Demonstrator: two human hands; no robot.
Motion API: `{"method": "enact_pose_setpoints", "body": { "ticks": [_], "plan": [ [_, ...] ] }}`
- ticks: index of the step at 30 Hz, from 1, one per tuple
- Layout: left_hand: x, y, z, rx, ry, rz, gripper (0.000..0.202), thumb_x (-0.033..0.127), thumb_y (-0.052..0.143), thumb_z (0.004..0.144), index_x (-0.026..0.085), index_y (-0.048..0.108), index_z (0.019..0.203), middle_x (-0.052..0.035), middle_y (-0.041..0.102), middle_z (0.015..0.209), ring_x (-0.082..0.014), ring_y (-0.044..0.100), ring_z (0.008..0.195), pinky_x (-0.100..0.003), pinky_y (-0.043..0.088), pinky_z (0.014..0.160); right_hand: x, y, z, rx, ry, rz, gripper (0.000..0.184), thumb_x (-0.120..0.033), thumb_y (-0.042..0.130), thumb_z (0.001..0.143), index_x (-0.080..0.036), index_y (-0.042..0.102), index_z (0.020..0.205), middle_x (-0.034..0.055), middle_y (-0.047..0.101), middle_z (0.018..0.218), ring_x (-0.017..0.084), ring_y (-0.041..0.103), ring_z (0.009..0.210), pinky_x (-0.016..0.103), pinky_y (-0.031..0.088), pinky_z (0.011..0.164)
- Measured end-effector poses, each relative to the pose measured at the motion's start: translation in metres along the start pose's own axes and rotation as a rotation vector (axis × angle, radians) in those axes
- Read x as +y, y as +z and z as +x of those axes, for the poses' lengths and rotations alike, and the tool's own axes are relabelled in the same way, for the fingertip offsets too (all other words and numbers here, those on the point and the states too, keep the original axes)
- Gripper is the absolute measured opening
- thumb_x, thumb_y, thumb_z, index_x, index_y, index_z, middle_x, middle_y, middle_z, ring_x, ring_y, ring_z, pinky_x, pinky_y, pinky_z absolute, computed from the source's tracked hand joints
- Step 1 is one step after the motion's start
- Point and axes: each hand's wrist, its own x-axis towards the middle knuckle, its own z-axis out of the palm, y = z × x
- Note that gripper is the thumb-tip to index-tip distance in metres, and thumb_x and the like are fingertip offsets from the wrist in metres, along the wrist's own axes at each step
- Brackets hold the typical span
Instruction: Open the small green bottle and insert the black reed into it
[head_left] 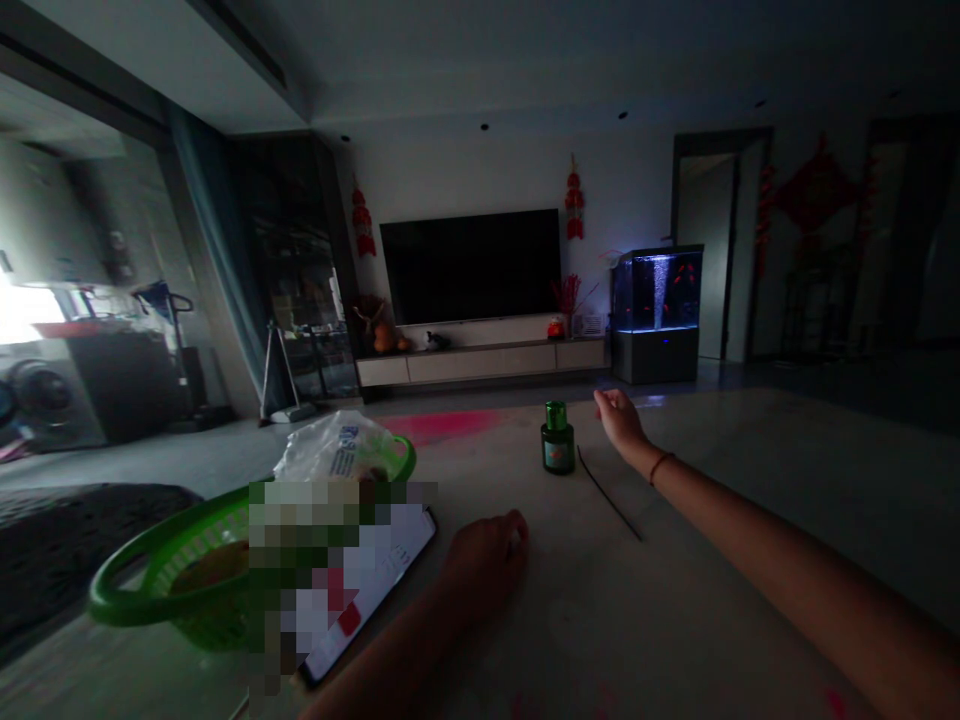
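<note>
The loosely open, empty right hand (619,422) is hovering beside one green bottle (557,440); the curled left hand (484,560), its grip unclear, is resting left of it, toward one green basket (176,575) holding a plastic bag (334,450).

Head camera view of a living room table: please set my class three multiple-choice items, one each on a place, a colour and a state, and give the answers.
1. Where is the small bottle?
A. On the floor
B. On the tabletop
C. In a drawer

2. What colour is the basket?
A. Green
B. Red
C. Blue

3. What is the right hand doing?
A. Gripping the bottle
B. Held empty beside the bottle
C. Lying flat on the tabletop

Answers:
1. B: the bottle stands upright on the tabletop.
2. A: its rim and sides show green.
3. B: the hand holds nothing and is apart from the bottle.
</note>
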Motion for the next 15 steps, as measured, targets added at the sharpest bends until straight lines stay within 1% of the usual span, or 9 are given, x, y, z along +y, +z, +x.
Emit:
{"method": "enact_pose_setpoints", "body": {
  "ticks": [2,4,6,9,10,11,13,14,15],
  "plan": [
    [0.0,0.0,0.0,-0.003,-0.004,0.0,0.019,0.025,0.034,0.082,0.021,0.051,0.089,-0.0022,0.062,0.077,-0.0136,0.056,0.067,-0.022,0.035,0.057,0.001,-0.002,0.006,-0.054,-0.007,-0.03,0.034,-0.042,0.032,0.08,-0.015,0.05,0.088,0.0071,0.063,0.08,0.017,0.057,0.074,0.026,0.041,0.064],
    [0.0,0.0,0.0,-0.002,-0.004,-0.004,0.019,0.025,0.034,0.082,0.021,0.051,0.089,-0.0026,0.062,0.078,-0.0138,0.056,0.066,-0.022,0.035,0.057,0.002,-0.004,0.01,-0.121,-0.008,-0.082,0.03,-0.037,0.034,0.081,-0.014,0.051,0.092,0.0063,0.063,0.086,0.015,0.057,0.079,0.024,0.041,0.066],
    [0.0,-0.001,0.0,-0.009,-0.003,-0.012,0.019,0.024,0.034,0.082,0.021,0.051,0.09,-0.0031,0.062,0.079,-0.0141,0.056,0.067,-0.022,0.035,0.058,0.005,-0.011,0.015,-0.198,0.014,-0.172,0.023,-0.03,0.043,0.077,-0.014,0.055,0.088,0.0064,0.063,0.088,0.016,0.057,0.083,0.024,0.04,0.069],
    [-0.001,0.0,0.0,-0.021,0.004,-0.018,0.02,0.024,0.034,0.081,0.02,0.051,0.091,-0.0036,0.062,0.08,-0.0146,0.056,0.068,-0.022,0.036,0.058,0.015,-0.03,0.019,-0.327,0.11,-0.336,0.012,-0.02,0.057,0.07,-0.012,0.061,0.077,0.0084,0.063,0.082,0.02,0.057,0.081,0.028,0.041,0.069],
    [-0.001,0.0,0.0,-0.02,0.004,-0.017,0.02,0.025,0.034,0.081,0.02,0.051,0.091,-0.0037,0.062,0.08,-0.0147,0.056,0.068,-0.023,0.036,0.058,0.02,-0.038,0.019,-0.362,0.154,-0.385,0.013,-0.02,0.058,0.071,-0.011,0.061,0.08,0.009,0.062,0.084,0.02,0.057,0.081,0.03,0.042,0.069],
    [-0.002,0.001,0.0,-0.015,0.007,-0.016,0.02,0.025,0.034,0.082,0.02,0.051,0.091,-0.0037,0.062,0.08,-0.0148,0.056,0.068,-0.023,0.036,0.058,0.024,-0.046,0.019,-0.387,0.195,-0.429,0.017,-0.023,0.056,0.075,-0.011,0.06,0.087,0.0087,0.061,0.091,0.02,0.056,0.083,0.032,0.044,0.071],
    [-0.002,0.001,0.001,-0.002,0.011,-0.014,0.02,0.026,0.033,0.082,0.02,0.051,0.09,-0.0036,0.062,0.079,-0.0148,0.056,0.068,-0.023,0.035,0.058,0.031,-0.06,0.018,-0.42,0.269,-0.509,0.028,-0.028,0.049,0.082,-0.014,0.051,0.106,0.0072,0.054,0.106,0.018,0.054,0.09,0.036,0.045,0.075],
    [-0.002,0.002,0.001,0.002,0.015,-0.015,0.02,0.026,0.033,0.082,0.021,0.051,0.09,-0.0034,0.062,0.079,-0.0147,0.056,0.068,-0.022,0.035,0.058,0.034,-0.066,0.016,-0.426,0.293,-0.542,0.029,-0.03,0.047,0.083,-0.014,0.049,0.108,0.0074,0.052,0.107,0.017,0.054,0.09,0.037,0.046,0.075],
    [-0.003,0.002,0.001,0.002,0.016,-0.017,0.02,0.026,0.034,0.082,0.021,0.051,0.09,-0.0032,0.062,0.079,-0.0145,0.056,0.068,-0.022,0.035,0.058,0.036,-0.07,0.014,-0.427,0.306,-0.569,0.029,-0.03,0.048,0.082,-0.013,0.051,0.105,0.0085,0.054,0.103,0.018,0.055,0.086,0.037,0.047,0.072]
  ]
}}
